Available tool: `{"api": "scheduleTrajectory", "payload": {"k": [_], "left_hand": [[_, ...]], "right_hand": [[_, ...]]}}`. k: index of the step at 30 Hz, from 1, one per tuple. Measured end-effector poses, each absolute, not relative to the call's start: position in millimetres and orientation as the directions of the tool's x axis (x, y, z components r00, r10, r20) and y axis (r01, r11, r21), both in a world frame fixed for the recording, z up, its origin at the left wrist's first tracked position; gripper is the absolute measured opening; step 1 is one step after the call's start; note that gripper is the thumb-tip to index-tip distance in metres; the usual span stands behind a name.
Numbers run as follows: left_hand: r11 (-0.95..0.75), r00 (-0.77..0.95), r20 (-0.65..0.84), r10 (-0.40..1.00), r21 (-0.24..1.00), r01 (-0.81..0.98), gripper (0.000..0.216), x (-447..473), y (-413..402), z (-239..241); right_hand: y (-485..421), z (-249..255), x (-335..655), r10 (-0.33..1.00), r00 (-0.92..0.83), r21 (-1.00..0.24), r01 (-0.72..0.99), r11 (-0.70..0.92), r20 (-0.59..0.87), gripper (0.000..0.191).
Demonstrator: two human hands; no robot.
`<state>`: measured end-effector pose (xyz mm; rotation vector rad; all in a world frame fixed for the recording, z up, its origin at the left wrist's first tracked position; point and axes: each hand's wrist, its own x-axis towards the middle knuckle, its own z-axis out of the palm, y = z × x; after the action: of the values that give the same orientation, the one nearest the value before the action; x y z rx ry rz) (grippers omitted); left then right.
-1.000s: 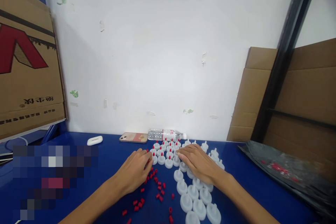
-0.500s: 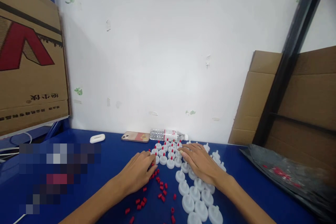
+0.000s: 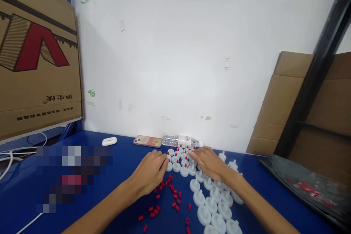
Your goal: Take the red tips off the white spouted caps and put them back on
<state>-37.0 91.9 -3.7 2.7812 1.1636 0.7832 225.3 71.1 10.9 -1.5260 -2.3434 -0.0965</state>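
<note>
My left hand [image 3: 151, 171] is at the left edge of the group of white lids, above the red caps [image 3: 161, 186]. Its fingers are curled together, and what lies between them, if anything, is hidden. Reaching in from the right, my right hand [image 3: 210, 162] is over the far rows of lids. Its fingertips are closed together beside a lid with a red tip; whatever they pinch cannot be made out. Several white lids [image 3: 184, 170] near the fingertips have red caps on their spouts. Nearer lids [image 3: 204, 215] have bare white spouts.
On the blue table [image 3: 120, 175], a clear bottle [image 3: 182, 140] lies by the wall beside a phone [image 3: 147, 141] and a white case [image 3: 109, 141]. A dark plastic bag [image 3: 298, 179] with red pieces is at right. Cardboard [image 3: 38, 55] stands at left.
The view has shifted left, so everything sits further right in it. My left hand has moved slightly away from me, its fingers more tucked in. The right hand stays over the far lids.
</note>
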Motion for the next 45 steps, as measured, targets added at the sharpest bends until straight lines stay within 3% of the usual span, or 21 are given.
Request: {"api": "scheduleTrajectory", "payload": {"k": [3,7,11,17,22,25,27,30,34,45], "left_hand": [[-0.719,0.564,0.478,0.673,0.244,0.651,0.034,-36.2,90.4,2.1],[-0.73,0.516,0.537,0.667,0.333,0.596,0.028,-36.0,85.8,9.6],[-0.762,0.502,0.581,0.641,0.401,0.509,0.02,-37.7,78.8,12.2],[-0.807,0.563,0.58,0.589,0.39,0.444,0.019,-37.0,77.4,11.4],[-0.827,0.588,0.581,0.562,0.376,0.419,0.031,-35.6,81.6,14.5],[-0.811,0.588,0.559,0.585,0.407,0.419,0.041,-35.1,79.6,15.1],[-0.794,0.586,0.536,0.608,0.428,0.432,0.044,-34.3,77.1,14.8],[-0.783,0.584,0.522,0.622,0.411,0.467,0.044,-32.9,75.3,13.5],[-0.784,0.605,0.506,0.615,0.31,0.537,0.036,-32.6,78.4,9.8],[-0.781,0.681,0.385,0.623,0.275,0.56,0.023,-33.7,85.5,-1.7]], "right_hand": [[67.8,30.7,224.8,0.856,-0.369,-0.122,0.892,0.436,0.363,0.056],[59.8,63.0,219.1,0.809,-0.337,-0.18,0.865,0.468,0.481,0.028],[47.7,82.4,195.1,0.775,-0.464,-0.214,0.781,0.587,0.429,0.012],[32.6,85.0,159.1,0.782,-0.559,-0.247,0.745,0.619,0.274,0.028],[33.1,79.6,162.4,0.771,-0.569,-0.253,0.731,0.634,0.286,0.022],[41.1,80.1,173.2,0.732,-0.583,-0.171,0.729,0.663,0.353,0.022],[48.1,82.2,182.8,0.716,-0.558,-0.131,0.743,0.656,0.418,0.026],[58.0,83.1,198.5,0.74,-0.488,-0.126,0.791,0.599,0.462,0.015],[71.0,71.8,215.5,0.796,-0.401,-0.107,0.862,0.495,0.453,0.018],[95.3,36.0,230.8,0.873,-0.259,-0.165,0.922,0.351,0.413,0.011]]}}
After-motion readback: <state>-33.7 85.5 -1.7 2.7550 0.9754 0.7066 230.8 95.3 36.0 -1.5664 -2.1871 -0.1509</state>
